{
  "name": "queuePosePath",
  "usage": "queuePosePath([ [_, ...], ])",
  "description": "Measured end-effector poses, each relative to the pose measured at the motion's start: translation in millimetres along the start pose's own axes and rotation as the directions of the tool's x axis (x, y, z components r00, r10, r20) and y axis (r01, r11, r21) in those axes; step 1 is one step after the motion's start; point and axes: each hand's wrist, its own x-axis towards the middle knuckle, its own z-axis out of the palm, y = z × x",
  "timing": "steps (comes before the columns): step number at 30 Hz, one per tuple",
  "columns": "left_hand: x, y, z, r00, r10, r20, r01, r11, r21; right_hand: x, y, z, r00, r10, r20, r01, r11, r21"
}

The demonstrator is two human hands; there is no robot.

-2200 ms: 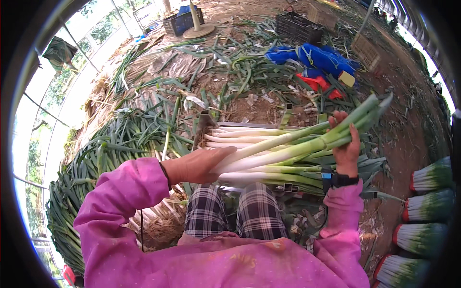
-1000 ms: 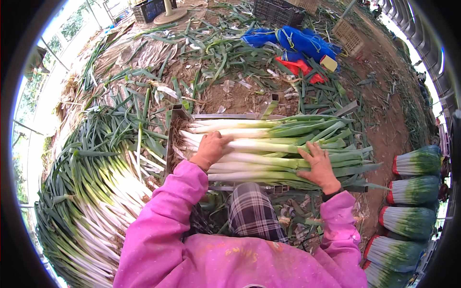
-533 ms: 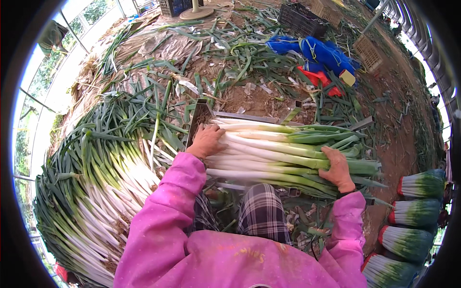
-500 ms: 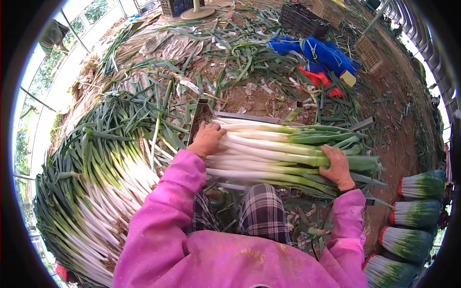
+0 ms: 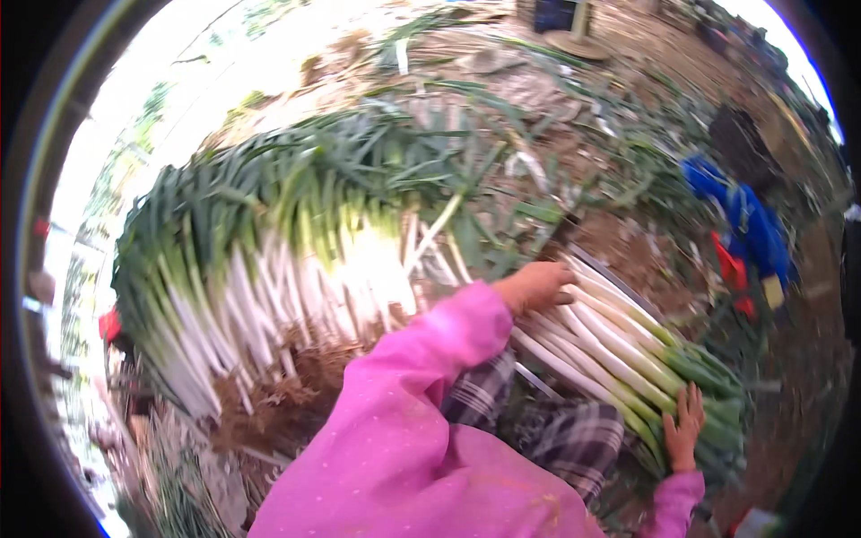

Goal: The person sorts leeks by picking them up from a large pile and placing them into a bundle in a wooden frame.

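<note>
Head view, somewhat blurred: the leeks (image 5: 605, 341) lie as a layer in a metal frame (image 5: 621, 276), just beyond the knees (image 5: 574, 439), white shanks toward the left and green tops slanting away to the lower right. A bar of the frame runs along their far side. The left hand (image 5: 536, 289) is at the root end, fingers bent over the whites; whether it grips any stalk or merely presses on them cannot be determined. The right hand (image 5: 686, 429) rests on the greens near the leaf end, fingers spread and extended, clasping nothing. The step in hand is judged to be settling and evening the layer, one hand stationed at each end. To the left, a large pile (image 5: 278, 251) of leeks lies with its roots (image 5: 287, 390) toward the person and its leaves pointing away; neither hand touches it. In this inspector's judgement, the next move calls for light, even pressure at both ends, so that the stalks stay parallel; lifting either hand abruptly could drag a stalk out of line. A blue net (image 5: 753, 224) and a red cloth (image 5: 733, 276) lie beyond the frame, clear of the work.
</note>
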Motion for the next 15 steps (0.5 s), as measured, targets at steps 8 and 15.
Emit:
queuePosePath([
  [8, -300, -164, -47, 0.227, -0.790, -0.570, 0.843, 0.453, -0.291, 24, -14, 21, 0.998, -0.026, -0.064, 0.020, 0.997, -0.079],
  [15, -296, -219, -17, 0.077, -0.964, -0.254, 0.982, 0.118, -0.150, 19, -3, 22, 0.999, -0.010, -0.035, 0.004, 0.982, -0.188],
])
